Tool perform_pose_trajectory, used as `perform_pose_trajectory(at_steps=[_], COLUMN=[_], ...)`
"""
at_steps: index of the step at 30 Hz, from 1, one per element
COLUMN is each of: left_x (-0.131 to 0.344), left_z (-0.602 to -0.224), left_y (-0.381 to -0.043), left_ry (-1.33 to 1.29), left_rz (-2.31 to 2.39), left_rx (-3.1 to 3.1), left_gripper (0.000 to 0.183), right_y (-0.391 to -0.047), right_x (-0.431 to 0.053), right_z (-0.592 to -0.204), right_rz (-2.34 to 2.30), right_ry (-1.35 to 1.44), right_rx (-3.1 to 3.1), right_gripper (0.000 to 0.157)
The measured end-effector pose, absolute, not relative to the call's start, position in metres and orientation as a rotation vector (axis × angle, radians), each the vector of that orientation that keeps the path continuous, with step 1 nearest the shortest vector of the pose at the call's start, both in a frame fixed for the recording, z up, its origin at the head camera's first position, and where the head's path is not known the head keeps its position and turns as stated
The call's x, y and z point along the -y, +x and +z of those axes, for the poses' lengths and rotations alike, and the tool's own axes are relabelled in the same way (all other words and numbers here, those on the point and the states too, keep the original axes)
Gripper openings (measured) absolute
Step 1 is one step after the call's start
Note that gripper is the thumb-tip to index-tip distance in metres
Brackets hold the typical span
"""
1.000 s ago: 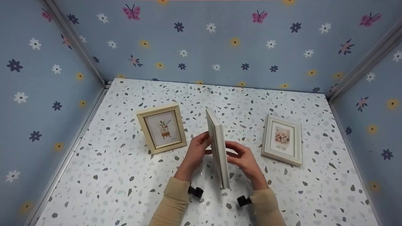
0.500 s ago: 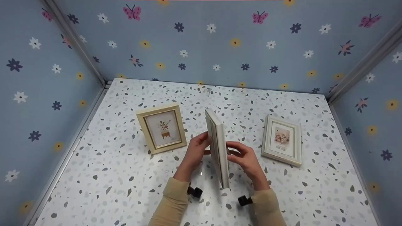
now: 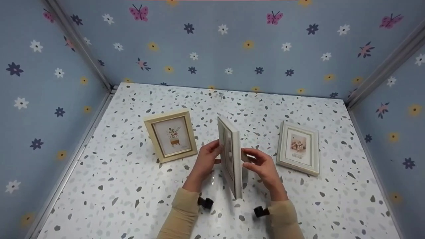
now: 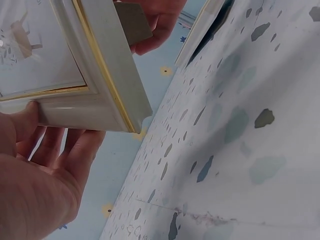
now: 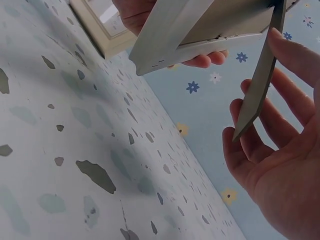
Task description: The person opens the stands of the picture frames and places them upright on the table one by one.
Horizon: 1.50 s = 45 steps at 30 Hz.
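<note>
A white picture frame (image 3: 236, 166) with a thin gold inner line is held on its side edge, mid-table in the head view. My left hand (image 3: 206, 160) grips its border, thumb (image 4: 25, 120) on the front and fingers behind. On the other side, my right hand (image 3: 264, 167) pinches the frame's flat grey-brown back stand (image 5: 256, 92) between thumb and fingers. In the right wrist view the stand angles outward from the backing (image 5: 225, 22). The frame's picture is seen only at a steep slant from the head.
A cream picture frame (image 3: 192, 136) with a plant print stands leaning at the left. Another white frame (image 3: 283, 151) lies face up at the right. Blue flowered panels (image 3: 212, 43) enclose the speckled table (image 3: 132, 196) at the back and sides.
My right hand has shifted slightly right, drawing the stand out from the frame's back. The frame has turned a little, showing more of its front. The other frames stay put.
</note>
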<state>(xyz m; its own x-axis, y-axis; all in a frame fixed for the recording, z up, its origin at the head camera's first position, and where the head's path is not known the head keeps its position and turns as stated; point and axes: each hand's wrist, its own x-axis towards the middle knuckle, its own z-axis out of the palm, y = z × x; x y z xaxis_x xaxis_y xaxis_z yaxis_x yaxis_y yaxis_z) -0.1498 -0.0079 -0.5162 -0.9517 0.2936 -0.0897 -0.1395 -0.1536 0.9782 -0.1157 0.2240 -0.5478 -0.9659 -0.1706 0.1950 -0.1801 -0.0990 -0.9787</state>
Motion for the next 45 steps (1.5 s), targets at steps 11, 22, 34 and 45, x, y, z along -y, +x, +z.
perform_pose_trajectory(at_steps=[11, 22, 34, 45], left_x=[0.008, 0.01, 0.009, 0.009], left_z=[-0.547, -0.548, -0.545, -0.543], left_y=[-0.162, -0.164, -0.163, -0.162], left_ry=[0.13, 0.067, 0.048, 0.074], left_rz=[2.201, 2.227, 2.274, 2.233], left_rx=[-1.823, -1.789, -1.734, -1.772], left_gripper=[0.039, 0.039, 0.04, 0.043], right_y=[-0.116, -0.116, -0.114, -0.115], right_x=[-0.228, -0.235, -0.236, -0.232], right_z=[-0.547, -0.548, -0.552, -0.554], right_rz=[2.261, 2.196, 2.276, 2.303], right_ry=[0.34, 0.302, 0.365, 0.335], right_rx=[2.08, 2.137, 2.067, 2.095], right_gripper=[0.046, 0.045, 0.047, 0.052])
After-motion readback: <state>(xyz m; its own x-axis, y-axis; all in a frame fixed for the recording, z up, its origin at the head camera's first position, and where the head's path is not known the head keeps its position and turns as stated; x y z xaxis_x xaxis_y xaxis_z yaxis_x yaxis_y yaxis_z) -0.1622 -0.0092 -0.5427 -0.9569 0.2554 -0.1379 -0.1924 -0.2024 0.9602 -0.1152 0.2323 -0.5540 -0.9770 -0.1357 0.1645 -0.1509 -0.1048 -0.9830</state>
